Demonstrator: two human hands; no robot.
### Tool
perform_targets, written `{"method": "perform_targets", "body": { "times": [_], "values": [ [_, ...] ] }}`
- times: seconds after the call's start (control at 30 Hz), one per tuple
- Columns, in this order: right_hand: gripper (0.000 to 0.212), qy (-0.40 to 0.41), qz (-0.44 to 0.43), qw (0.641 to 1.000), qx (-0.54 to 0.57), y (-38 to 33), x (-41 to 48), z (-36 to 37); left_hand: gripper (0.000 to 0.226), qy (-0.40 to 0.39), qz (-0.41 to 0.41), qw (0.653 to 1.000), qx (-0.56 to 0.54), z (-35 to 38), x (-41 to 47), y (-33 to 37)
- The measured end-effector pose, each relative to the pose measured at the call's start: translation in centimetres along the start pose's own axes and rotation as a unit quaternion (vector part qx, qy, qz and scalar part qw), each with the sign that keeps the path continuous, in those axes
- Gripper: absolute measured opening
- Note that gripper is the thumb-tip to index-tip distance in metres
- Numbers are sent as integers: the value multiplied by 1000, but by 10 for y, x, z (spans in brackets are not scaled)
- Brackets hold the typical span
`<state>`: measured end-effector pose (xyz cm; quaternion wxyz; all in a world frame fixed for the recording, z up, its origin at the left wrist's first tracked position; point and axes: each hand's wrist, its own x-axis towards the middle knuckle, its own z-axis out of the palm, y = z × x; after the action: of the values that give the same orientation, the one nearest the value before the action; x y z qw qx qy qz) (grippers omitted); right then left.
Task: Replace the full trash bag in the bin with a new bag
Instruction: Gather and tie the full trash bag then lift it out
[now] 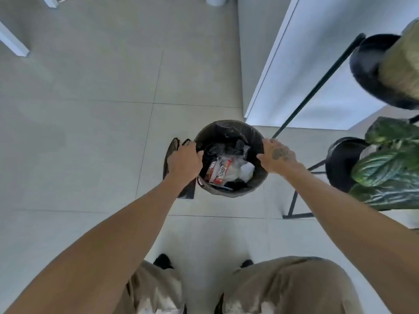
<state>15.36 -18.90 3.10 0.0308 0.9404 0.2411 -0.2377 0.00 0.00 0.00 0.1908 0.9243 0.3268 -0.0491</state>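
A small round bin (235,191) stands on the tiled floor just ahead of my feet. It is lined with a dark trash bag (229,130) holding crumpled wrappers and white plastic (229,169). My left hand (184,163) grips the bag's edge at the left rim. My right hand (277,156) rests on the right rim with fingers curled over the bag's edge. A flat dark bag (170,152) lies on the floor left of the bin, partly under my left hand.
A black metal plant stand (294,200) with black pots (340,164) and a leafy plant (390,164) stands close on the right. A white wall corner (260,94) rises behind the bin. Open tiled floor (90,132) stretches to the left.
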Motion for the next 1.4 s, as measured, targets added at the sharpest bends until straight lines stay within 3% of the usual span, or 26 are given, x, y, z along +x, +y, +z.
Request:
{"method": "perform_targets", "body": {
  "times": [0.2,0.3,0.77,1.13,1.4],
  "values": [
    [53,94,52,994,-7,7,52,60,44,90,-32,995,-17,71,37,-19],
    [61,105,69,992,-2,11,63,80,35,108,-33,993,-44,91,47,-27],
    [65,118,62,991,-17,3,33,110,30,91,-28,992,-77,97,14,-53],
    [62,127,72,987,62,2,12,125,51,110,-51,977,-176,115,-3,-74],
    [57,113,60,983,131,4,-12,134,36,118,-43,962,-241,122,-24,-89]
  ]
}}
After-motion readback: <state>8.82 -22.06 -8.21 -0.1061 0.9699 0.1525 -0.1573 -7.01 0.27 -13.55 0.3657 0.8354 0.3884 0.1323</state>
